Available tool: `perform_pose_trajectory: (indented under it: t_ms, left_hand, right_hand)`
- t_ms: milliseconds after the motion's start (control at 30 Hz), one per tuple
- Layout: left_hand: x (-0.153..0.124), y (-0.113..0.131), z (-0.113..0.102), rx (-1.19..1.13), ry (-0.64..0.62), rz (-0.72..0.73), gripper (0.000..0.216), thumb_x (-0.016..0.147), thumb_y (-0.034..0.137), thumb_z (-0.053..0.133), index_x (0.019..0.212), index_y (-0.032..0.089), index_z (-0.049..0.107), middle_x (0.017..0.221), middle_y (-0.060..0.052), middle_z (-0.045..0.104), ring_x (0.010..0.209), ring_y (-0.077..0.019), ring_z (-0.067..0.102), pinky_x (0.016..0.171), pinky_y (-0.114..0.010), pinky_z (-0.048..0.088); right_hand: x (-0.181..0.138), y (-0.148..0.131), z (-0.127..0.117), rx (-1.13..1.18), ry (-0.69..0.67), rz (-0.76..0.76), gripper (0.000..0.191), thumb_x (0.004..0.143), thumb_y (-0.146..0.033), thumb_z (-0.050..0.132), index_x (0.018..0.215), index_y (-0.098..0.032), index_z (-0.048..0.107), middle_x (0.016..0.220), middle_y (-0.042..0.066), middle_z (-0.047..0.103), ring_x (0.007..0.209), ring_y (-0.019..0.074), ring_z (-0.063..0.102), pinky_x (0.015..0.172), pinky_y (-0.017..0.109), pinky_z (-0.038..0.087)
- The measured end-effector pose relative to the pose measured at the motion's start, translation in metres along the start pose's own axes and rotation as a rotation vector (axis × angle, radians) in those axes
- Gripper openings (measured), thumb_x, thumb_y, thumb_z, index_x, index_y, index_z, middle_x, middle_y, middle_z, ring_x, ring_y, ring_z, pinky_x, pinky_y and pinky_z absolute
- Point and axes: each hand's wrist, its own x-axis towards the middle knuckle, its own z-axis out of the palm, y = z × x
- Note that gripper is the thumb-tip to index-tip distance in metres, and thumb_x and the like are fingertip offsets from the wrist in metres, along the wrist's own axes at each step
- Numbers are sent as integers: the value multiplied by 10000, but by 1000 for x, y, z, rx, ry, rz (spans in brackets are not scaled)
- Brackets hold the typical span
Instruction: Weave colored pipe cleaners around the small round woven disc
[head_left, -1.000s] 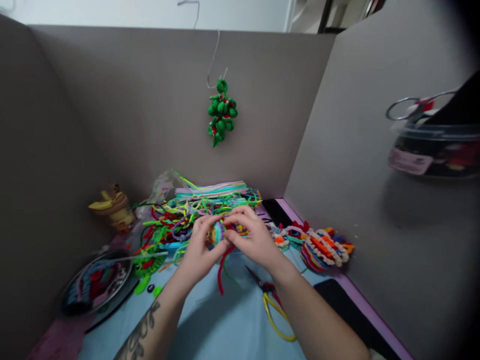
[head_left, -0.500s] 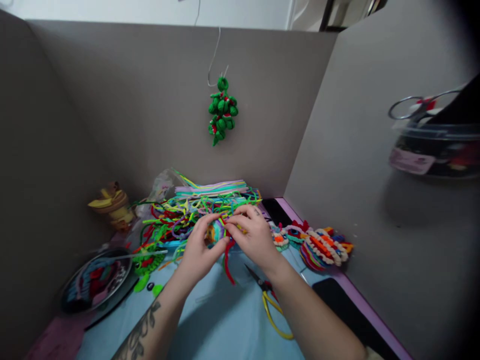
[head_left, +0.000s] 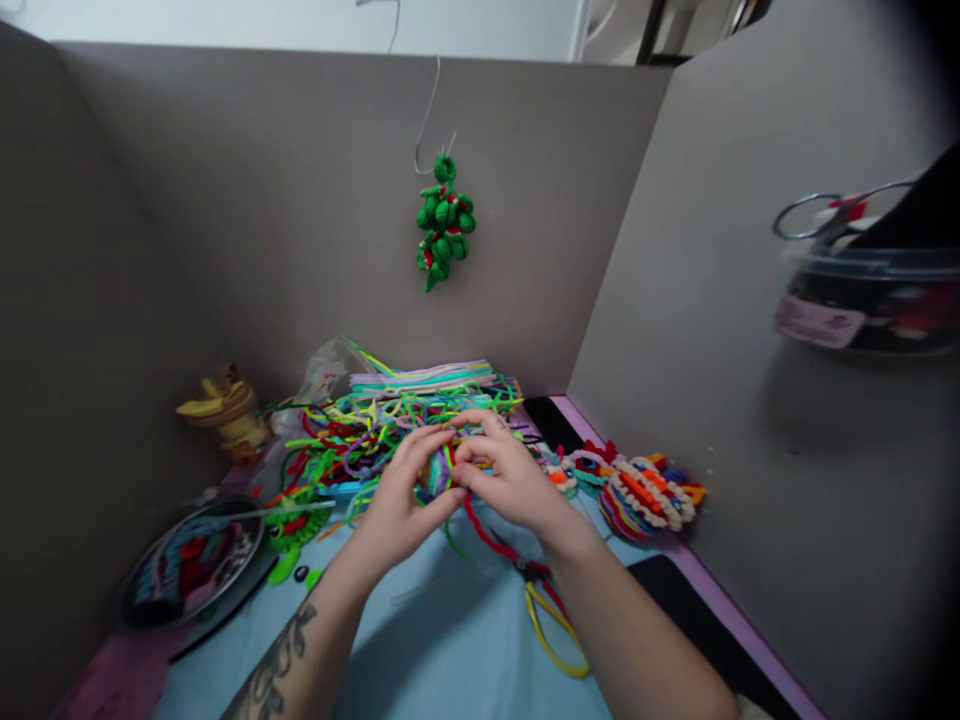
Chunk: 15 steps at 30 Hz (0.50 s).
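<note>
Both my hands meet over the blue mat (head_left: 450, 640) in front of a heap of coloured pipe cleaners (head_left: 375, 425). My left hand (head_left: 401, 500) and my right hand (head_left: 506, 475) are closed together on a small multicoloured pipe-cleaner coil (head_left: 437, 468), pinching it between thumbs and fingers. A red pipe cleaner (head_left: 484, 535) trails from the coil down and to the right under my right hand, toward the yellow-handled scissors (head_left: 551, 620).
Finished woven pipe-cleaner pieces (head_left: 645, 495) lie at the right by the grey partition. A round tin (head_left: 191, 565) with coloured bits sits at the left, a yellow figure (head_left: 225, 410) behind it. A green ornament (head_left: 444, 225) hangs on the back wall. A clear tub (head_left: 870, 290) stands at the far right.
The red pipe cleaner's loose end has swung from hanging down under the coil to trailing out to the right. My hands stay on the coil, fingers shifted slightly.
</note>
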Motion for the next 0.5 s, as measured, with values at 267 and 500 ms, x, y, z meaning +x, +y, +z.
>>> perform_pose_trajectory:
  t_ms: [267, 500]
  left_hand:
    - [0, -21, -6, -135, 112, -153, 510, 823, 334, 632, 1306, 240, 499, 1366, -105, 502, 1263, -263, 475, 1071, -422, 344]
    - [2, -23, -2, -93, 123, -150, 460, 829, 326, 622, 1273, 242, 534, 1339, -85, 537, 1263, -244, 474, 1077, -414, 339]
  right_hand:
    - [-4, 0, -9, 64, -108, -200, 284, 839, -118, 600, 1087, -251, 641, 958, 35, 583, 933, 171, 562, 845, 323, 460]
    - [-2, -3, 4, -95, -152, -321, 85, 864, -148, 575, 896, -206, 627, 870, 41, 597, 868, 185, 534, 786, 324, 444]
